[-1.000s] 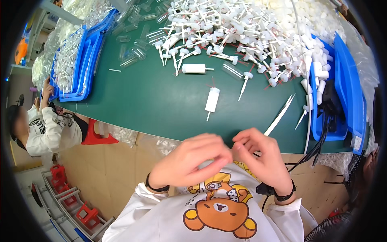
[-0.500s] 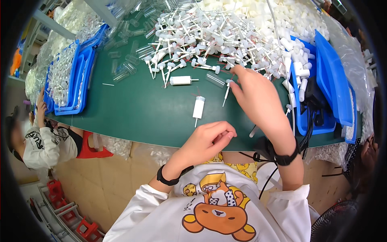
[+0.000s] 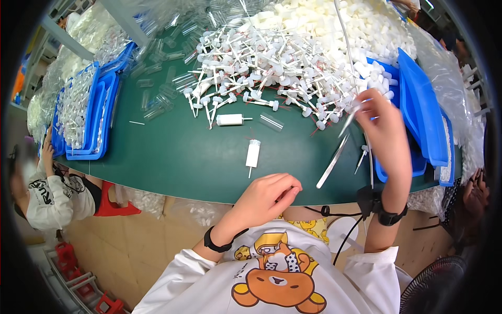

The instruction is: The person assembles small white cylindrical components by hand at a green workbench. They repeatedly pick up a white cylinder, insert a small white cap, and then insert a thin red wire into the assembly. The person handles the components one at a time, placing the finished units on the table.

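My right hand [image 3: 386,133] is raised over the right part of the table, fingers pinched on a white capped stem [image 3: 347,124], blurred by motion. Below it lie metal tweezers [image 3: 331,164] and a single capped stem [image 3: 361,159]. Near the table's front edge my left hand [image 3: 266,198] rests loosely closed, with nothing visible in it. Beyond that hand stands out a white cylinder in a clear sleeve [image 3: 253,154], its thin stem towards me. Farther back lie a similar sleeved cylinder [image 3: 230,120] and a clear tube [image 3: 271,122].
A heap of capped stems [image 3: 261,63] covers the back of the green table [image 3: 183,152], beside white foam-like cylinders [image 3: 340,26]. Clear tubes [image 3: 154,99] lie at left. Blue trays [image 3: 107,115] [image 3: 423,104] stand on both sides. Another person's hand [image 3: 47,149] is at far left.
My right hand has moved right, carrying a capped stem away from the heap's front edge and uncovering the tweezers. My left hand stays loosely closed near the table edge. The view has shifted slightly.
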### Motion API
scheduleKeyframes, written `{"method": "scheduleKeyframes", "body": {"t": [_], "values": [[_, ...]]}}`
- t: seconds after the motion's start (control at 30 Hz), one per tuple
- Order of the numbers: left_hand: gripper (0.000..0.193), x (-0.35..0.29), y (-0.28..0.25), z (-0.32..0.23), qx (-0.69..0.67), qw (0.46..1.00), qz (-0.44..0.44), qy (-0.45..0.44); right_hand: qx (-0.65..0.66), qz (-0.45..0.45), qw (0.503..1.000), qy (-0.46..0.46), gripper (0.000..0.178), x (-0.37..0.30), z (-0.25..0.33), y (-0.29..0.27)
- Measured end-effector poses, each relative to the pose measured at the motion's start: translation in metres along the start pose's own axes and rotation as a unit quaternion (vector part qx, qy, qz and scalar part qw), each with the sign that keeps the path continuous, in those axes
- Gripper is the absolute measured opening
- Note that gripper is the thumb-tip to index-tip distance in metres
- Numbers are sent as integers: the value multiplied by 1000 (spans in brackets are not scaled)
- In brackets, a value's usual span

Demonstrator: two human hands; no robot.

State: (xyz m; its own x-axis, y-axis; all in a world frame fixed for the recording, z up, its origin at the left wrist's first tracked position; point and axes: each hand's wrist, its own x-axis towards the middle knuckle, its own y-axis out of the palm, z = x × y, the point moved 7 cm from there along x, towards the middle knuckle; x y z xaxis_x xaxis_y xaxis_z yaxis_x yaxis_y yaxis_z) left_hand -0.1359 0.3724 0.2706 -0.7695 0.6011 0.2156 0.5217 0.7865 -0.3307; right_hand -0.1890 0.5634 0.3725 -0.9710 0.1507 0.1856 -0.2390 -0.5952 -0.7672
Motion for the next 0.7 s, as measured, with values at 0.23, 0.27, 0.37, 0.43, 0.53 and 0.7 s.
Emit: {"method": "scheduleKeyframes", "body": {"t": [0.23,0.27,0.37,0.43,0.53,0.7], "values": [[6,4,-3,-1,-36,998,9,-45,-11,-56,996,69,17,42,-100,-24],[6,3,-3,-1,-37,998,9,-47,10,-31,997,73,17,45,-96,-12],[7,3,-4,1,-46,997,14,-54,-14,-14,998,60,17,52,-96,7],[7,3,-5,1,-48,997,16,-52,-53,-25,998,22,17,51,-92,9],[7,4,-4,1,-42,998,18,-42,-87,-19,996,14,17,49,-85,13],[11,0,-4,7,-64,996,29,-55,-78,-127,988,-40,15,22,-46,-14]]}}
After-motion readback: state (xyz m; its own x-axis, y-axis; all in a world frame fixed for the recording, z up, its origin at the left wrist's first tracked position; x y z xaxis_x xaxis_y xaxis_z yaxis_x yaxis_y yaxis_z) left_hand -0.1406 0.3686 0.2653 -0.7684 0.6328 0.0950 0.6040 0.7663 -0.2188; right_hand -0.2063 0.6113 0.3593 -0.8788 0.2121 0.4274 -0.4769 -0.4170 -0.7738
